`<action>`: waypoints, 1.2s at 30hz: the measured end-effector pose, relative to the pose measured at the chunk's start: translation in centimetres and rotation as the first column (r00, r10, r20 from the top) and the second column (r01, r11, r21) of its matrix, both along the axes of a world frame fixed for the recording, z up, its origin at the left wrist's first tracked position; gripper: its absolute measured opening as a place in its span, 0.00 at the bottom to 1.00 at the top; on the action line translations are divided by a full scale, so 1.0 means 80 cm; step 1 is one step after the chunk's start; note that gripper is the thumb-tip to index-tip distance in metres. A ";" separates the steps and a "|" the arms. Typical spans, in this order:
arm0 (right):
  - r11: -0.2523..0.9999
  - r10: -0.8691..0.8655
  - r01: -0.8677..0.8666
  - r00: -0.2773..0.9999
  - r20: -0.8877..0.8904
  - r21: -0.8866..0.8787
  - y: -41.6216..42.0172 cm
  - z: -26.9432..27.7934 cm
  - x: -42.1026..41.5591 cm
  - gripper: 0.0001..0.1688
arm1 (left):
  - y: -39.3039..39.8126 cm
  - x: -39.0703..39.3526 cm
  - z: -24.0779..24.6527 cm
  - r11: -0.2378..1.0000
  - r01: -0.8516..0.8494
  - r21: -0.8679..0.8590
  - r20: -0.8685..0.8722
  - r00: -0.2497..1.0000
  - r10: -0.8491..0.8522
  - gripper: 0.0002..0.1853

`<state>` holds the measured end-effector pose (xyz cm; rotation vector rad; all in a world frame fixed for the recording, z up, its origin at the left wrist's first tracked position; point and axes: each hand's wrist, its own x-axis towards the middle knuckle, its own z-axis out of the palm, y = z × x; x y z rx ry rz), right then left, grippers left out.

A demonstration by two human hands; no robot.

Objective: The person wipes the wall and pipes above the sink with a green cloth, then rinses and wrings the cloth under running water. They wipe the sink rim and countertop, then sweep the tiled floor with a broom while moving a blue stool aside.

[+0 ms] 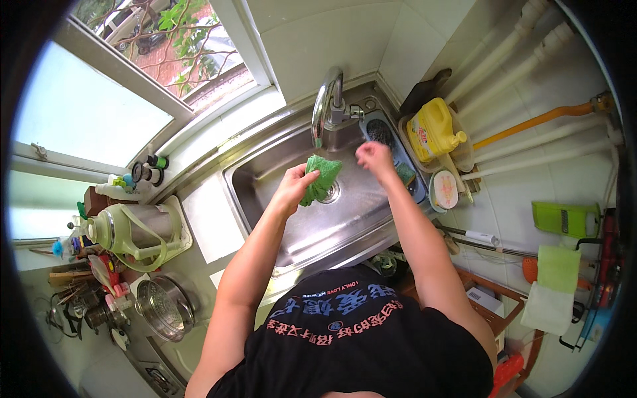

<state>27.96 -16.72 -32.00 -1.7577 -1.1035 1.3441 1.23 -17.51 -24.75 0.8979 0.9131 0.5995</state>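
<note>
My left hand (293, 188) grips a bunched green cloth (322, 180) above the stainless steel sink (298, 229), close to the drain. To its right, my right hand (375, 158) hangs over the sink's right part, slightly blurred, with its fingers curled. Whether anything is between those fingers cannot be told. The chrome faucet (321, 107) arches over the basin behind both hands, and no water shows at its spout. A grey-blue tray (420, 191) along the sink's right side holds a dark scouring pad (379, 132) and a green scrubbing sponge (405, 173).
A yellow detergent jug (434, 132) and a soap dish (444, 190) stand right of the sink. On the left are a green thermos jug (134, 231) on a tray and a steel steamer pot (166, 308). Window frames edge the upper left; pipes run along the right wall.
</note>
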 end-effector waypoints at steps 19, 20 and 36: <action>0.935 -0.242 0.032 0.787 0.568 0.354 0.124 -0.061 0.009 0.10 | 0.063 0.001 -0.034 0.998 0.036 0.042 0.152 0.987 -0.042 0.16; 0.930 -0.250 0.038 0.795 0.553 0.365 0.124 -0.066 0.013 0.10 | 0.064 0.003 -0.033 0.998 0.034 0.051 0.165 0.985 -0.042 0.17; 0.837 -0.479 0.269 0.780 0.403 0.476 0.063 -0.044 -0.028 0.16 | 0.061 -0.004 -0.041 0.996 0.038 0.083 0.131 0.990 -0.049 0.17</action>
